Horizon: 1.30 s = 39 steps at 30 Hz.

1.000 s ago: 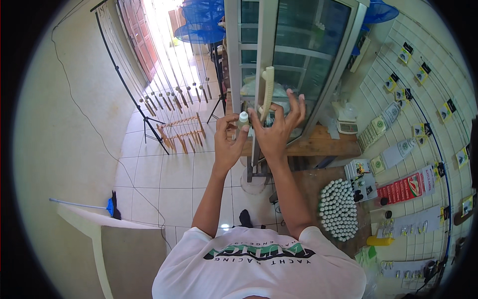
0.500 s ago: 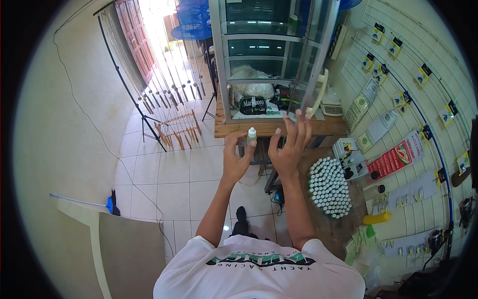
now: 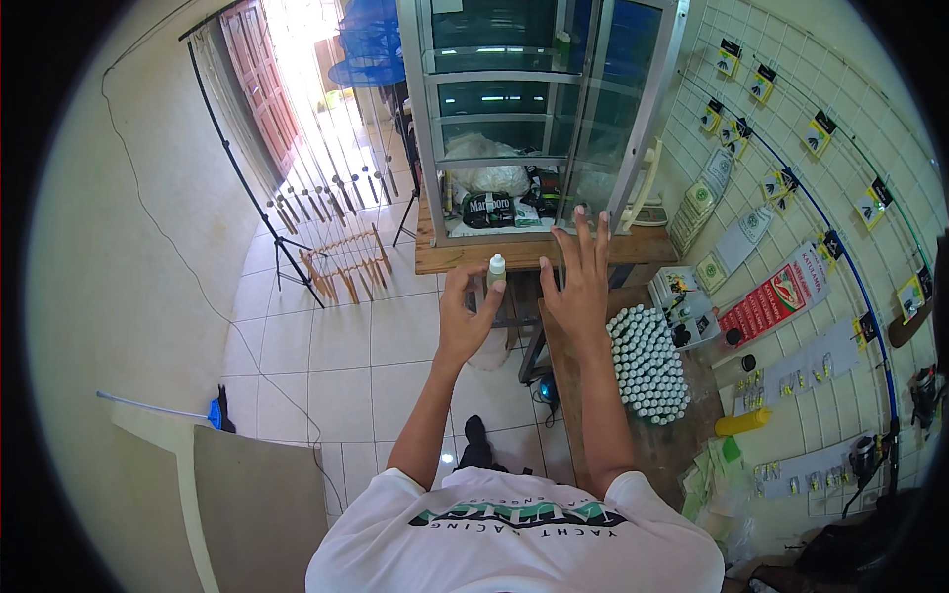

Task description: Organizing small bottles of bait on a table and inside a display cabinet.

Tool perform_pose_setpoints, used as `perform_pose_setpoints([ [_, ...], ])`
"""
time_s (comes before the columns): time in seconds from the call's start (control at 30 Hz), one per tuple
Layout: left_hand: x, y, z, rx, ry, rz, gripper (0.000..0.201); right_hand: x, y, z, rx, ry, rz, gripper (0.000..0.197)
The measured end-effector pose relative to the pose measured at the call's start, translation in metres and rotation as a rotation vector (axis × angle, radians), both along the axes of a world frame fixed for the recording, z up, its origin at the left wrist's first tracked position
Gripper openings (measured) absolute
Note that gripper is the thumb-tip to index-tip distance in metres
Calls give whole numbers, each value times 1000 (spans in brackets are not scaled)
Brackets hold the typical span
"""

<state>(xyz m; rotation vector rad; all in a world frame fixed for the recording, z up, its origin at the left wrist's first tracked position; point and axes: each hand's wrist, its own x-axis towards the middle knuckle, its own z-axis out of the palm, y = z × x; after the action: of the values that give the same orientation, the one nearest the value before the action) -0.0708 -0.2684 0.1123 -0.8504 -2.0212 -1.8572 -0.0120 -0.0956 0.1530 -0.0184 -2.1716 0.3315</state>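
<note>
My left hand (image 3: 465,318) is closed around a small dropper bottle (image 3: 496,272) with a white cap, held upright between thumb and fingers. The bottle's body looks clear with a pale tint. To its right, my right hand (image 3: 578,287) is raised and holds nothing, its fingers stretched out and spread. A gap separates the right hand from the bottle. On the wooden table to the right, below the right hand, stands a dense cluster of white-capped bottles (image 3: 647,366).
A glass cabinet (image 3: 514,81) on a wooden bench (image 3: 450,257) stands ahead, with plastic bags inside. Beside the bottle cluster are a white box (image 3: 682,301) and a yellow bottle (image 3: 741,423). A wire grid (image 3: 791,109) with hung packets covers the right wall; rods (image 3: 346,257) stand left.
The view has turned slightly, so the cabinet and table sit a little further left. My right hand has shifted slightly right, away from the bottle; my left keeps its hold.
</note>
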Motion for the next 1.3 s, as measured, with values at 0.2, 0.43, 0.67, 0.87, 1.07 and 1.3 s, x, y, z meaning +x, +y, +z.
perform_pose_setpoints([
  [0.2,-5,3,7,34,12,-2,31,-4,-7,0,-6,-5,38,37],
  [0.43,-17,1,8,-1,36,10,34,-10,-23,-4,-83,111,177,27],
  [0.67,-47,6,10,97,31,-24,34,-48,-23,-6,-437,30,556,24],
  [0.87,-111,19,25,97,105,-15,28,-110,-11,7,-468,38,583,27],
  [1.07,-169,32,60,93,174,4,24,-173,2,30,-482,133,550,27],
  [1.3,-227,50,111,-65,392,43,28,-241,22,66,-480,309,463,27],
])
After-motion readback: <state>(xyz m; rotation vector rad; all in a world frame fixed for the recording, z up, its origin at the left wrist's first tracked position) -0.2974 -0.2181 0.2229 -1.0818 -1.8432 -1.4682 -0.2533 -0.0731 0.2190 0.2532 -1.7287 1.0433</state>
